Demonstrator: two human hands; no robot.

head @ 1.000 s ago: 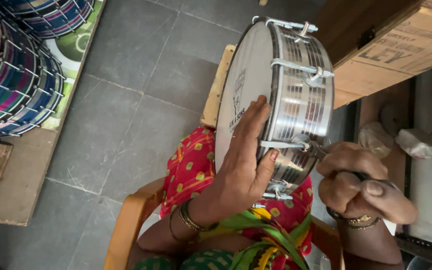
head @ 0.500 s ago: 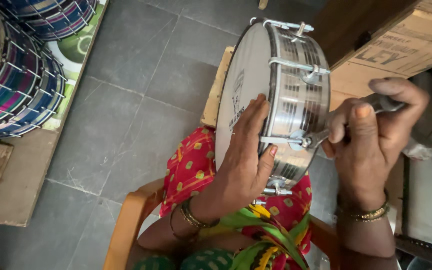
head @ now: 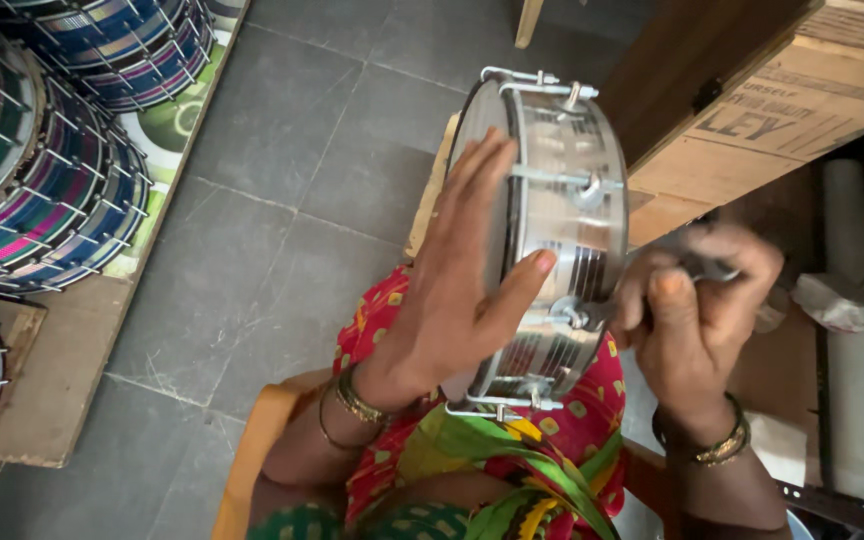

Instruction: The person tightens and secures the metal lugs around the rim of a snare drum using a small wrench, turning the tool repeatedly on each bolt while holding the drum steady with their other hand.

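Note:
A shiny metal drum with silver tension rods stands on edge on my lap, its white skin facing left. My left hand lies flat against the skin, thumb hooked over the metal shell. My right hand is closed around a metal wrench whose head sits on a nut on the drum's side, near the lower rim. I sit on a wooden chair in red and green patterned clothing, bangles on both wrists.
Stacked striped drums in blue, purple and green fill the left side on a wooden platform. Cardboard boxes stand at the upper right. Grey floor tiles lie between. Crumpled white paper rests at right.
The drum has turned more edge-on toward me. My right hand swung up with the wrench and has come back down onto a nut on the shell. My left hand stayed on the skin.

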